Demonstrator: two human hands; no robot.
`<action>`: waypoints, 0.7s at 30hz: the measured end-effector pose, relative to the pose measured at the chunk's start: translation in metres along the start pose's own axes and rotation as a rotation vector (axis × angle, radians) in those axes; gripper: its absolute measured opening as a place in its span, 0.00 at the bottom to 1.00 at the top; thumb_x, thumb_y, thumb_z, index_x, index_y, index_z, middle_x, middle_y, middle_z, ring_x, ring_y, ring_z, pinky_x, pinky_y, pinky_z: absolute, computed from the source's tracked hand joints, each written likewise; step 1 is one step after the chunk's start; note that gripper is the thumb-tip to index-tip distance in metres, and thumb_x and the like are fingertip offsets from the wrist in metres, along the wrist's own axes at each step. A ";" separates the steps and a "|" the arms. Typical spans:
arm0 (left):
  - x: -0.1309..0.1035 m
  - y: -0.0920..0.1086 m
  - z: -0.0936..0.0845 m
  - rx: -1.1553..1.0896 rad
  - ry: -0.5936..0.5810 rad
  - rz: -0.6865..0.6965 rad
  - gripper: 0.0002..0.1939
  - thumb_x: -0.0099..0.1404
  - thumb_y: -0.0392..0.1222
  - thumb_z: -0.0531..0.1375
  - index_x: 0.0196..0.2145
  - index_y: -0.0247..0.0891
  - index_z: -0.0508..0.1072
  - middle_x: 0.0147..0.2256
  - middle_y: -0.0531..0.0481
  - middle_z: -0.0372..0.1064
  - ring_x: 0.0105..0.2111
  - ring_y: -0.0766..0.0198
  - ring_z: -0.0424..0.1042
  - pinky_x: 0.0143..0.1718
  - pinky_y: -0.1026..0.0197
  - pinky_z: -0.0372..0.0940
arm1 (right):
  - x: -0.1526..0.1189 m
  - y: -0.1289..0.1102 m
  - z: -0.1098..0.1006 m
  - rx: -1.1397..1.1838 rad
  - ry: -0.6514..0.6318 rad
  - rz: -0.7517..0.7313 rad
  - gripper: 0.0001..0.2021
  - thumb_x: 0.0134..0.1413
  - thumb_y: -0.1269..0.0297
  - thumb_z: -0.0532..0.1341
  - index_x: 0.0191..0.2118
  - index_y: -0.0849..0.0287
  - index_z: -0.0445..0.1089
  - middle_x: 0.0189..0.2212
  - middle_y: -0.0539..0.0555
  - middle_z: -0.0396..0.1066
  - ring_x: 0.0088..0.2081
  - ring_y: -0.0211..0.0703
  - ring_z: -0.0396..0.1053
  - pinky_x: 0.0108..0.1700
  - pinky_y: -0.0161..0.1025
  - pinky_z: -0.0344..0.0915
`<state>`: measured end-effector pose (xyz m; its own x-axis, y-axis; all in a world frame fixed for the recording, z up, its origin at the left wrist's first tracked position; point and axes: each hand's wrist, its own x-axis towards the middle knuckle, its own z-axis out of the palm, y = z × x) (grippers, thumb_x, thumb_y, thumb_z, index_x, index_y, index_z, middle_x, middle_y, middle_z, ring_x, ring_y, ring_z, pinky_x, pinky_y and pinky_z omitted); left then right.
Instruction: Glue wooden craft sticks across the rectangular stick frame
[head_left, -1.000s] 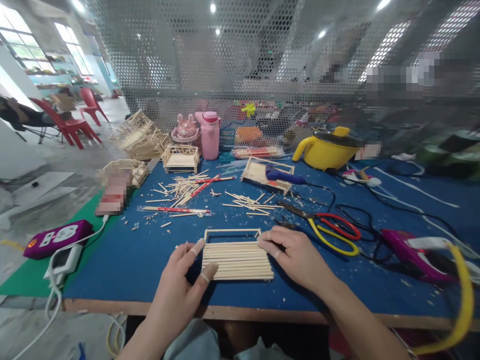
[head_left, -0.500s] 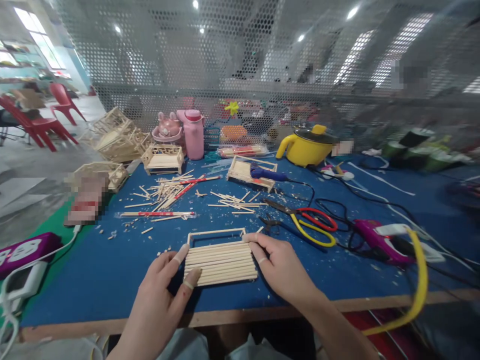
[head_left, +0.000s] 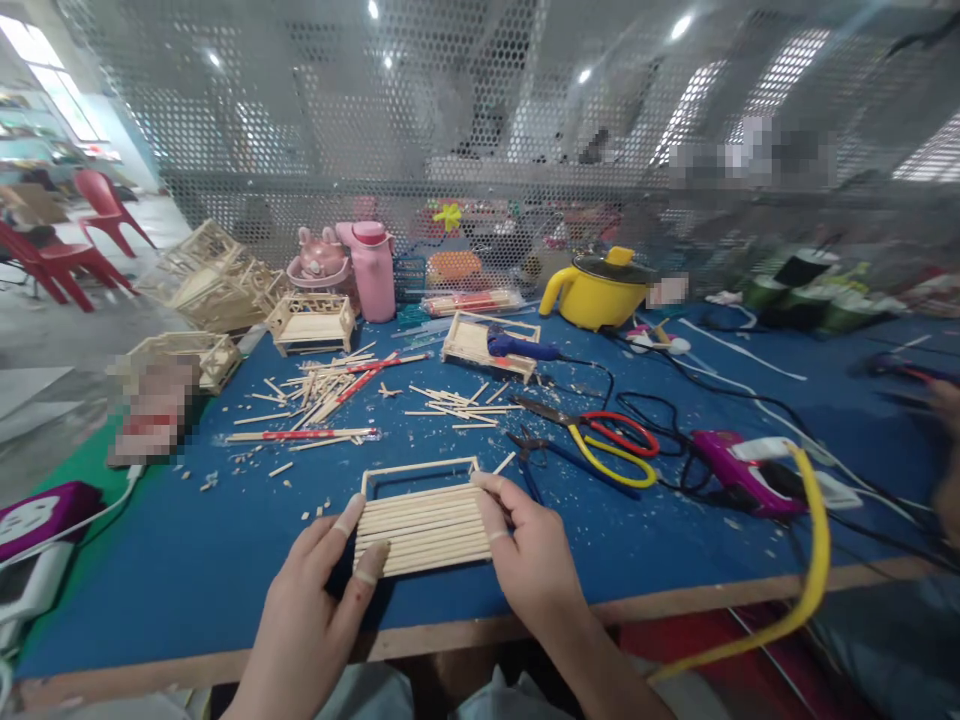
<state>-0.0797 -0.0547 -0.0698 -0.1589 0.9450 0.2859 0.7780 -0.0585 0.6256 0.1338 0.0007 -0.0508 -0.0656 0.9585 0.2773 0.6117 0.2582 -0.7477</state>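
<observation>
Close to the table's front edge is a small wooden stick frame [head_left: 424, 535], a row of pale round sticks side by side with a thin raised rail [head_left: 420, 467] along its far side. My left hand [head_left: 315, 580] grips its left end, thumb on the top sticks and a fingertip at the left edge. At the right end, my right hand [head_left: 529, 545] has its thumb against the stick ends and its index finger at the rail's far corner. White tape wraps some fingers. The undersides of both grips are hidden.
Loose sticks [head_left: 461, 405] lie beyond the frame. To the right are scissors [head_left: 592, 435], cutting pliers [head_left: 555, 455] and cables. A blue glue gun [head_left: 525, 347] rests on another stick model. Behind stand a yellow pot [head_left: 604, 295] and a pink jug [head_left: 373, 275]. Another person's hand [head_left: 946, 405] shows far right.
The view has shifted slightly, so most things appear further left. My right thumb lies more along the frame's right end. Another person's hand has come into view at the right edge.
</observation>
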 end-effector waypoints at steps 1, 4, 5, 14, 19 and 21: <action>0.001 0.001 0.000 -0.031 -0.005 0.007 0.27 0.65 0.57 0.53 0.54 0.39 0.70 0.46 0.41 0.74 0.48 0.52 0.73 0.45 0.52 0.70 | -0.001 -0.001 0.002 -0.007 0.021 -0.005 0.16 0.60 0.62 0.51 0.45 0.59 0.74 0.40 0.59 0.79 0.43 0.50 0.76 0.46 0.43 0.72; 0.003 0.002 0.001 -0.104 -0.031 -0.006 0.27 0.66 0.55 0.53 0.55 0.36 0.69 0.44 0.41 0.74 0.45 0.54 0.74 0.42 0.55 0.71 | -0.001 -0.003 0.007 -0.016 0.081 -0.005 0.16 0.60 0.63 0.50 0.43 0.59 0.73 0.39 0.59 0.79 0.41 0.50 0.77 0.45 0.44 0.72; 0.004 0.002 0.000 -0.118 -0.041 -0.020 0.27 0.66 0.55 0.54 0.56 0.35 0.68 0.44 0.40 0.74 0.45 0.54 0.74 0.42 0.56 0.71 | -0.001 -0.004 0.009 -0.012 0.095 0.001 0.15 0.60 0.64 0.49 0.42 0.59 0.73 0.38 0.59 0.79 0.40 0.50 0.77 0.43 0.43 0.72; 0.006 -0.001 -0.002 -0.210 -0.048 -0.131 0.28 0.66 0.55 0.53 0.55 0.31 0.68 0.42 0.40 0.73 0.45 0.54 0.72 0.44 0.54 0.68 | 0.004 -0.010 0.018 0.114 0.036 0.081 0.12 0.58 0.61 0.52 0.40 0.58 0.69 0.35 0.58 0.78 0.36 0.47 0.76 0.40 0.42 0.71; 0.001 0.014 -0.010 0.053 0.209 0.025 0.29 0.66 0.49 0.54 0.61 0.33 0.58 0.53 0.34 0.63 0.53 0.50 0.66 0.49 0.47 0.66 | 0.004 -0.011 0.019 0.167 0.048 0.082 0.10 0.57 0.62 0.53 0.39 0.59 0.69 0.33 0.57 0.77 0.35 0.45 0.76 0.37 0.38 0.71; 0.003 0.030 -0.010 0.163 0.273 0.208 0.29 0.67 0.43 0.53 0.64 0.36 0.52 0.60 0.34 0.56 0.60 0.50 0.57 0.56 0.45 0.59 | 0.004 -0.012 0.018 0.161 0.048 0.074 0.10 0.57 0.63 0.52 0.39 0.59 0.68 0.32 0.56 0.77 0.34 0.45 0.75 0.36 0.38 0.71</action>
<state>-0.0626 -0.0568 -0.0429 -0.1260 0.7965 0.5913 0.8938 -0.1675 0.4161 0.1121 0.0034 -0.0520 0.0146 0.9699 0.2433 0.4790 0.2068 -0.8531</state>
